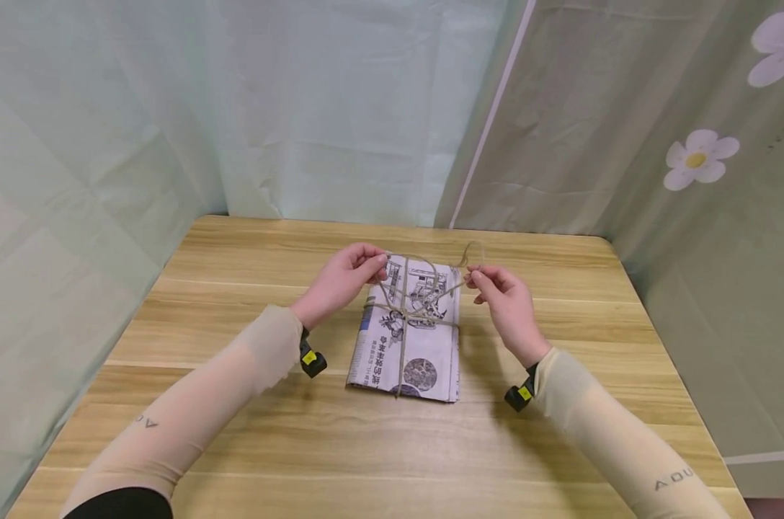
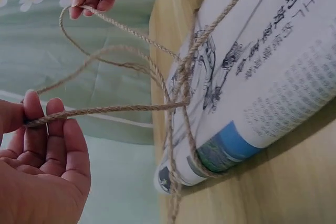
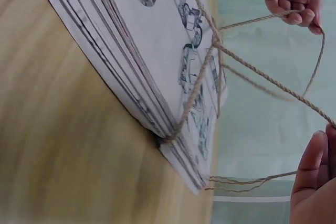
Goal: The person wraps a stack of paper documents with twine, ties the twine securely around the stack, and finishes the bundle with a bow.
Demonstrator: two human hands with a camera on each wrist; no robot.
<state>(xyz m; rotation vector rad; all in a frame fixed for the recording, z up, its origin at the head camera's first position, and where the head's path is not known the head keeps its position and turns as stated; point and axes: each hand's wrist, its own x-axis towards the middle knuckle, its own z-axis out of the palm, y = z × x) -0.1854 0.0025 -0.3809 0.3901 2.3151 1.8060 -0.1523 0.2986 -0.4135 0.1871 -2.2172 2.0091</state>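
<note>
A stack of folded newspapers (image 1: 427,346) lies on the wooden table, tied crosswise with brown twine (image 1: 401,353). The strands cross in a knot on top, above the middle of the stack. At the stack's far left corner, my left hand (image 1: 346,281) pinches a loop of twine between thumb and fingers. My right hand (image 1: 509,306), just off the right edge, pinches another strand from the knot. In the left wrist view, the twine (image 2: 115,109) runs raised from the knot to the left hand (image 2: 47,171). The right wrist view cuts off part of the right hand (image 3: 315,187).
The light wooden table (image 1: 269,432) extends around the stack. Pale green curtains (image 1: 353,108) hang behind it and at both sides, with printed white flowers at the right. Loose twine trails past the stack's far right corner. Both wrists wear small black cameras.
</note>
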